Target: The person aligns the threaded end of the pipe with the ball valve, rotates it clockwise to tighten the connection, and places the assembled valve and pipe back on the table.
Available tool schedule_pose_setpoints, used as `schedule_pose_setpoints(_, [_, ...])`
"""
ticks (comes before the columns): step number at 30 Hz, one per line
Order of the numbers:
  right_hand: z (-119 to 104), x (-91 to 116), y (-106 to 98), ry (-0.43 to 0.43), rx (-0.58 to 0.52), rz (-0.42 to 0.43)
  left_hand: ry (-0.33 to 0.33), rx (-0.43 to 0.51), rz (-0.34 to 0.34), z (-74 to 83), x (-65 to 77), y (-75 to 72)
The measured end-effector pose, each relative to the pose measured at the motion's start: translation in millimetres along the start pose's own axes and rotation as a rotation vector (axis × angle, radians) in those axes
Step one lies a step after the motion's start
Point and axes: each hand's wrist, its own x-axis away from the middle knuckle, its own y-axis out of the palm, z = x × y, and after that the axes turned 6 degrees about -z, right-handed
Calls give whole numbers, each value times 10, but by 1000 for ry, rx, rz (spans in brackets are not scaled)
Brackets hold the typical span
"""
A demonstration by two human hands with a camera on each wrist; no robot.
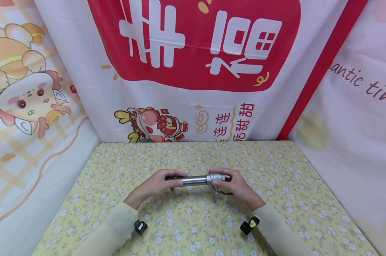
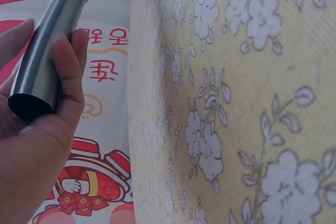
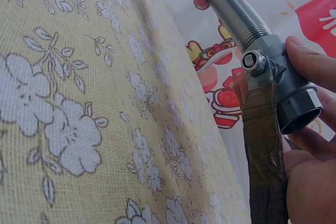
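A smooth metal pipe [image 1: 194,181] is held level above the table, joined at its threaded end to a ball valve [image 3: 289,80]. My left hand [image 1: 163,182] grips the pipe's far left end, with the thumb and fingers curled round it; the dark end of the pipe [image 2: 37,98] sits by the palm in the left wrist view. My right hand [image 1: 231,183] holds the valve body between thumb and fingers. In the right wrist view, the valve's flat lever handle [image 3: 264,156], worn and brownish, hangs down from a nut [image 3: 254,62] on the stem.
The table wears a yellow cloth [image 1: 186,227] with white flowers. Behind it hangs a white and red printed curtain [image 1: 193,81], with more printed fabric on the left [image 1: 36,149] and right [image 1: 346,142]. A black wrist strap [image 1: 140,227] shows near the left sleeve.
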Motion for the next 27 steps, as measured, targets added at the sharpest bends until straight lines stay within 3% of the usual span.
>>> schedule_pose_setpoints(27, [-14, 27, 1, 20, -23, 0, 31, 8, 20, -19, -16, 38])
